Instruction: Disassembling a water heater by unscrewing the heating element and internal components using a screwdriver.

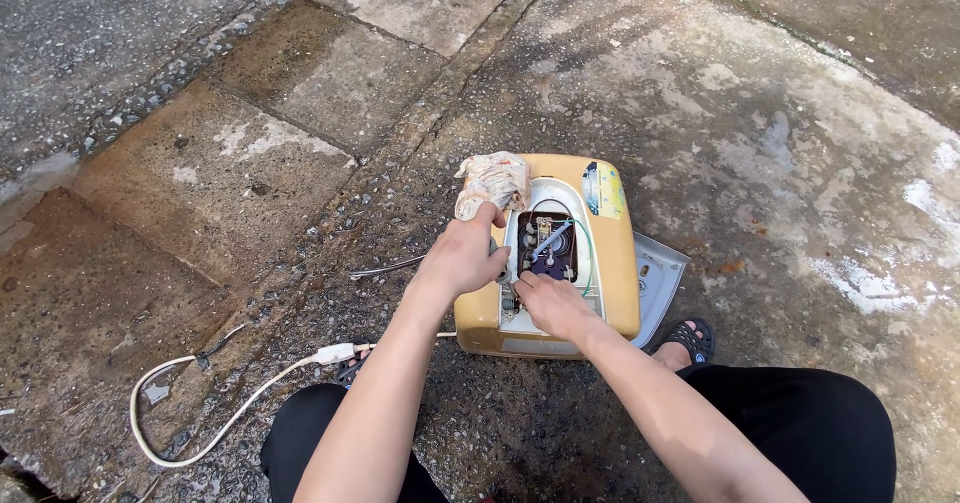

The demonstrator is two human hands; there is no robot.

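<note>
one head-worn view looks steeply down, close over both arms, at the pavement (300, 83).

The boxy plastic appliance housing (620, 263) was mustard yellow, with a white inner panel (590, 213) framing a dark opening where purple and metallic parts (546, 253) showed. The crumpled cloth rag (494, 180) at its far left corner was off-white with brownish stains. A pale grey flat cover plate (660, 273) lay to the right. The long power cord (220, 418) on the left was cream-white. The rough concrete ground (800, 143) was mottled grey and brown with whitish patches. The trousers (800, 413) and sandal (688, 339) were black.
</note>
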